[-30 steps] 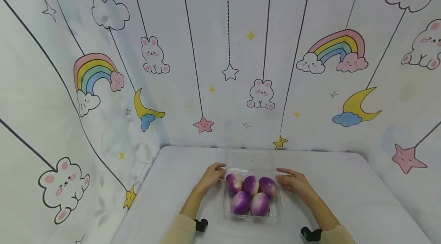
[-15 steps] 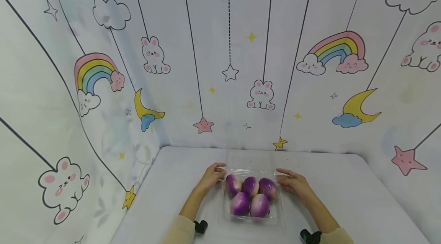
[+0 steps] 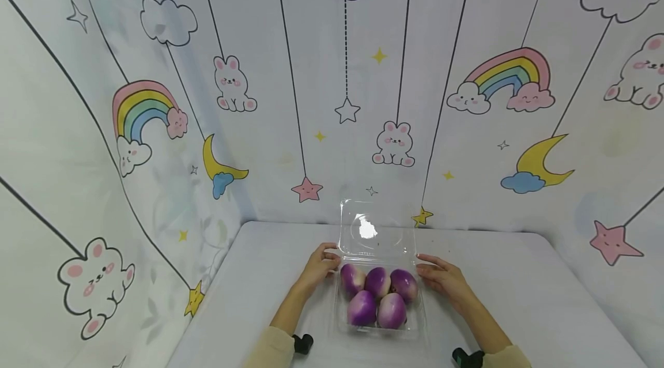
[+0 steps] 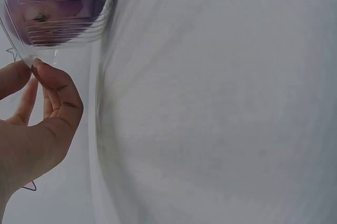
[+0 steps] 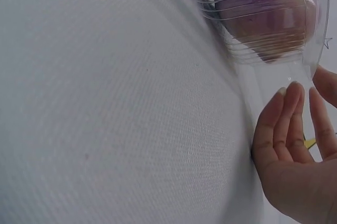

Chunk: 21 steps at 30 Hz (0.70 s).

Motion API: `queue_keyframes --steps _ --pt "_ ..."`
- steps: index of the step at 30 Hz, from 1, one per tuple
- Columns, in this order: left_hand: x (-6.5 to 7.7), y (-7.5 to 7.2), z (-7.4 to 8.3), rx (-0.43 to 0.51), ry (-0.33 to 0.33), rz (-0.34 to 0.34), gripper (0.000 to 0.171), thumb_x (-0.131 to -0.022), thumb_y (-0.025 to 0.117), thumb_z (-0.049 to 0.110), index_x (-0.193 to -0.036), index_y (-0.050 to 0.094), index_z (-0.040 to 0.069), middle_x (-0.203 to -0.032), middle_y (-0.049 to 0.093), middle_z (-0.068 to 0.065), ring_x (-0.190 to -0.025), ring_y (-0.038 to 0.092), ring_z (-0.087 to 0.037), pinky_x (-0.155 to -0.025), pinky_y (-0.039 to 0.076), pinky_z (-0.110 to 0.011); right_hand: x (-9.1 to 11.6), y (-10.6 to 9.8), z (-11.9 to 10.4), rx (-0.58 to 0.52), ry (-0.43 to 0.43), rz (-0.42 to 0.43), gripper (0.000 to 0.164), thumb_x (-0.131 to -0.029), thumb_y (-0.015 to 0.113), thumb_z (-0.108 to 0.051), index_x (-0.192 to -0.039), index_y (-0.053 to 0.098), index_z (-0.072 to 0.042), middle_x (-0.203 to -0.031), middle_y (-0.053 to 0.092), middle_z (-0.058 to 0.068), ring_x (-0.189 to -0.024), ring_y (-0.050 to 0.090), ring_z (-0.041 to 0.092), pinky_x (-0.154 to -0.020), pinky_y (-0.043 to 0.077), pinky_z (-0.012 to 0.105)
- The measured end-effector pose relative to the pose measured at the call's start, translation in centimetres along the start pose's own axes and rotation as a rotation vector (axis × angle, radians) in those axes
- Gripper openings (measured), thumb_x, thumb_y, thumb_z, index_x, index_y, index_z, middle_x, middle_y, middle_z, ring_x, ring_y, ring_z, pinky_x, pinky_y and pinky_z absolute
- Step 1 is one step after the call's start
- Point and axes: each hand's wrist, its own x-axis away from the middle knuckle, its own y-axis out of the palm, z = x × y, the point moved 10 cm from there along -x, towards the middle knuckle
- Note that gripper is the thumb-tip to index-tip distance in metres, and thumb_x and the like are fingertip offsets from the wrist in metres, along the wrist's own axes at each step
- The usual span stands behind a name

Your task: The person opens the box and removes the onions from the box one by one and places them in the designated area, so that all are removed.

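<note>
A clear plastic clamshell box (image 3: pixel 344 325) holds several glossy purple-and-white bulbs that look like peeled onions (image 3: pixel 361 307). Its clear lid (image 3: pixel 378 229) stands raised at the back, tilted and catching a bright reflection. My left hand (image 3: pixel 320 266) is at the box's back left corner; in the left wrist view its thumb and forefinger pinch the plastic edge. At the back right corner is my right hand (image 3: pixel 441 276). The right wrist view shows its thumb and fingertips around the plastic corner (image 5: pixel 310 66), with fairly straight fingers.
Beneath the box lies a white-covered table (image 3: pixel 280 241). A white curtain (image 3: pixel 311 68) with printed rainbows, rabbits and stars hangs behind and at the sides. A dark wrist camera (image 3: pixel 303 344) sits by the left sleeve, another dark wrist camera (image 3: pixel 468 355) by the right.
The lid has swung up from lying back nearly flat behind the box to a raised tilt. Both hands stay almost where they were, and the bulbs have not moved.
</note>
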Motion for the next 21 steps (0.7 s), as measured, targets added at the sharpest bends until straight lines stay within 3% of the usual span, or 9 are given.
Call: queue_keyframes --steps 5,13,21 --pt "-0.03 0.04 -0.16 0.037 0.014 -0.003 0.042 -0.101 0.066 0.008 -0.14 0.051 0.003 -0.115 0.062 -0.018 -0.089 0.064 -0.018 -0.075 0.061 -0.033 0.02 0.01 0.15 -0.027 0.002 0.013 0.054 -0.096 0.076 -0.012 -0.145 0.058 -0.002 -0.131 0.07 0.017 -0.106 0.071 0.01 -0.091 0.062 0.027" --pt "-0.1 0.38 0.09 0.074 0.013 0.0 0.037 -0.101 0.063 0.003 -0.135 0.048 0.0 -0.121 0.06 -0.03 -0.09 0.062 -0.022 -0.076 0.06 -0.042 0.0 0.07 0.18 -0.035 -0.018 0.013 0.05 -0.097 0.075 -0.013 -0.142 0.058 0.002 -0.13 0.069 0.015 -0.109 0.07 0.011 -0.095 0.062 0.029" --pt "0.08 0.56 0.32 0.089 0.018 -0.004 0.028 -0.102 0.063 0.004 -0.127 0.05 -0.001 -0.122 0.061 -0.027 -0.089 0.06 -0.021 -0.073 0.057 -0.034 0.21 0.4 -0.15 -0.043 -0.046 0.014 0.047 -0.097 0.074 -0.011 -0.138 0.057 0.005 -0.121 0.071 0.007 -0.111 0.068 0.011 -0.094 0.061 0.027"
